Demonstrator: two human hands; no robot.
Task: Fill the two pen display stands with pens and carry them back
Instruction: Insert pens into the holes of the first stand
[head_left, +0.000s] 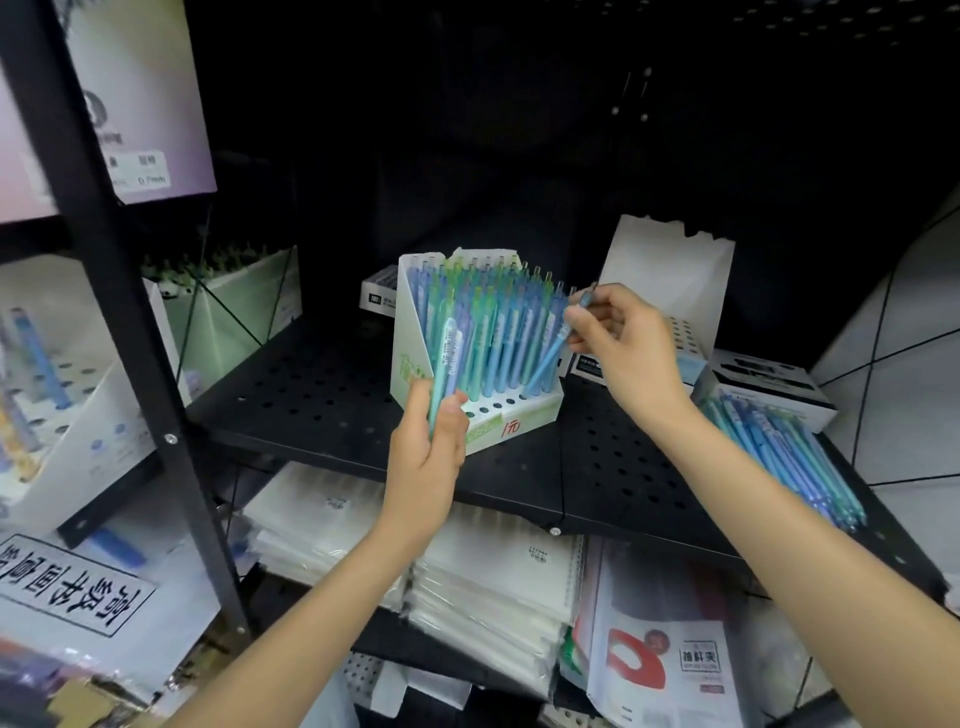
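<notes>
Black perforated metal shelving filled the dim stockroom, with stacks of plastic-wrapped notebooks on the level below. Nearest the viewer, the left hand was curled round a small bundle of pale green and lilac pens, held upright by their lower barrels. To the right, a loose heap of blue pens lay on the shelf. Slightly farther in, the right hand pinched one blue pen near its top between thumb and fingertips, its tip angled down toward the white pen display stand. That stand sat mid-shelf, nearly full, its front row of holes mostly open. Behind it, a second white stand stood, apparently empty. The pens looked light, stiff and smooth, likely to slip in a bundle. The card stand seemed flimsy and top-heavy once loaded, so gripping its base with both hands would be safest.
</notes>
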